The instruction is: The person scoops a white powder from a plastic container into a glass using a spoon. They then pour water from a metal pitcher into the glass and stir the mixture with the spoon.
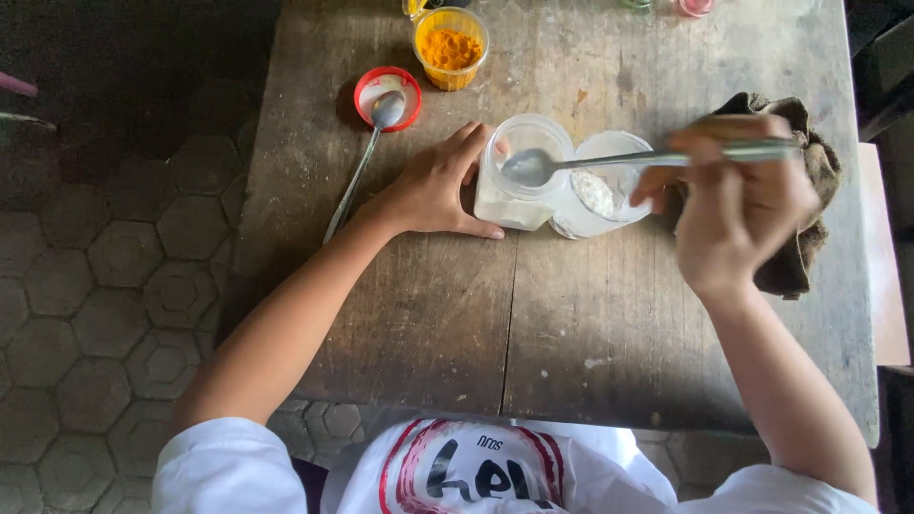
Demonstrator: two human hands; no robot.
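Left hand cups the jar, fingers loose around it. Right hand grips a spoon, bowl over the jar's mouth.

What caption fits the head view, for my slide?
Left hand steadies a clear jar while right hand holds a spoon over it.

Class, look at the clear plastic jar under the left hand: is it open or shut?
Open. The clear plastic jar has no lid, and the metal spoon's bowl sits over its mouth.

Single head-worn camera looked steeply down from above, close over wooden table; wearer's shirt at bottom edge, tiled floor at left.
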